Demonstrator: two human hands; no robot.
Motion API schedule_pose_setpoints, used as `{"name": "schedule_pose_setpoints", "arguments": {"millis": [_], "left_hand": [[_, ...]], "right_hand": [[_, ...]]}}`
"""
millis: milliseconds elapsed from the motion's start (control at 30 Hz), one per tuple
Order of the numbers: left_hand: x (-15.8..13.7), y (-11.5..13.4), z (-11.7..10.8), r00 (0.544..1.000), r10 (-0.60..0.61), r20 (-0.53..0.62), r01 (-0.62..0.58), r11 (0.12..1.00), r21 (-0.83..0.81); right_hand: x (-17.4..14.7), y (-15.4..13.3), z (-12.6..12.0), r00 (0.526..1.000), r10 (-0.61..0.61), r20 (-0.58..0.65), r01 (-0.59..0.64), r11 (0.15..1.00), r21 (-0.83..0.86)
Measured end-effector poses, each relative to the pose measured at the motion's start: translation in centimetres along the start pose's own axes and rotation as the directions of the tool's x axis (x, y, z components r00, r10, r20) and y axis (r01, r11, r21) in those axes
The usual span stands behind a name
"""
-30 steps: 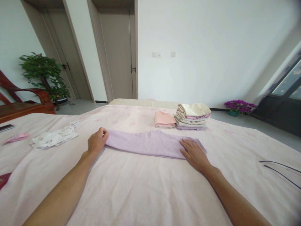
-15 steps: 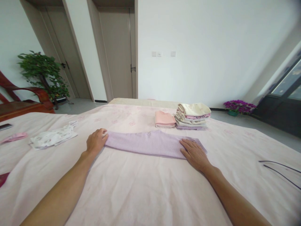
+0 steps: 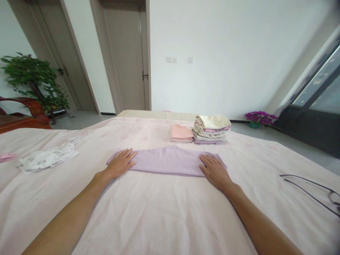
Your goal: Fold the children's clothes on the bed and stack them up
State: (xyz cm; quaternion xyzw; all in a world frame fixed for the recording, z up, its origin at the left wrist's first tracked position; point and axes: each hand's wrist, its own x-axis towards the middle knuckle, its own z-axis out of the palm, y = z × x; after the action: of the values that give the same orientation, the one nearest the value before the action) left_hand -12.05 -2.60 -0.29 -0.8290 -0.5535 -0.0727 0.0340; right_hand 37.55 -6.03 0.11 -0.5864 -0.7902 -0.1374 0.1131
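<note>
A lilac ribbed garment (image 3: 167, 161), folded lengthwise into a long strip, lies across the bed in front of me. My left hand (image 3: 120, 163) rests flat on its left end, fingers extended. On its right end lies my right hand (image 3: 214, 170), also flat with the fingers stretched out. Neither hand grips the cloth. Just beyond the garment sit a folded peach cloth (image 3: 181, 133) and, touching or very near it, a stack of folded clothes (image 3: 211, 129) with a cream piece on top.
Left on the pink bedcover (image 3: 148, 212) lies a crumpled white printed garment (image 3: 49, 155), with a small pink cloth (image 3: 7, 157) beyond it. Eyeglasses (image 3: 313, 189) rest at the right. Past the bed are a wooden chair (image 3: 37, 113), a green plant (image 3: 33, 79) and purple flowers (image 3: 260, 117).
My left hand has gone from holding the garment's left edge to lying flat on top of it, further in. My right hand stays on the right end. The view has turned slightly right.
</note>
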Motion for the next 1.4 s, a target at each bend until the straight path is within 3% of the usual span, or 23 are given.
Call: {"name": "schedule_pose_setpoints", "arguments": {"millis": [333, 467, 567, 700, 833, 1000, 1167, 1400], "left_hand": [[-0.7, -0.2, 0.9, 0.995, -0.038, -0.087, 0.04, 0.999, 0.026], [-0.5, 1.4, 0.0, 0.979, 0.049, -0.2, -0.062, 0.996, -0.061], [-0.3, 4.6, -1.4, 0.954, 0.14, -0.264, -0.184, 0.972, -0.148], [-0.1, 9.9, -2.7, 0.914, 0.355, -0.195, -0.392, 0.897, -0.204], [0.0, 12.8, -2.2, 0.861, 0.507, -0.047, -0.504, 0.835, -0.223], [0.1, 13.3, -1.7, 0.839, 0.54, 0.06, -0.517, 0.827, -0.22], [-0.1, 12.9, -1.9, 0.847, 0.528, 0.066, -0.507, 0.839, -0.197], [-0.2, 12.1, -1.2, 0.876, 0.479, 0.051, -0.465, 0.868, -0.172]], "right_hand": [[-0.9, 0.7, -1.3, 0.993, 0.117, 0.024, -0.117, 0.993, 0.007], [-1.0, 0.6, -1.8, 0.992, 0.102, -0.074, -0.097, 0.993, 0.063], [-1.1, 0.1, -2.6, 0.988, 0.007, -0.152, 0.012, 0.992, 0.124], [-1.2, -2.1, -3.9, 0.964, -0.25, -0.092, 0.265, 0.935, 0.235], [-1.2, -4.2, -4.5, 0.927, -0.371, 0.057, 0.338, 0.892, 0.299], [-1.1, -3.9, -3.0, 0.951, -0.268, 0.154, 0.227, 0.943, 0.241], [-1.0, -2.7, -1.9, 0.971, -0.202, 0.132, 0.174, 0.966, 0.192], [-1.0, -1.7, -2.7, 0.985, -0.166, 0.044, 0.152, 0.962, 0.225]]}}
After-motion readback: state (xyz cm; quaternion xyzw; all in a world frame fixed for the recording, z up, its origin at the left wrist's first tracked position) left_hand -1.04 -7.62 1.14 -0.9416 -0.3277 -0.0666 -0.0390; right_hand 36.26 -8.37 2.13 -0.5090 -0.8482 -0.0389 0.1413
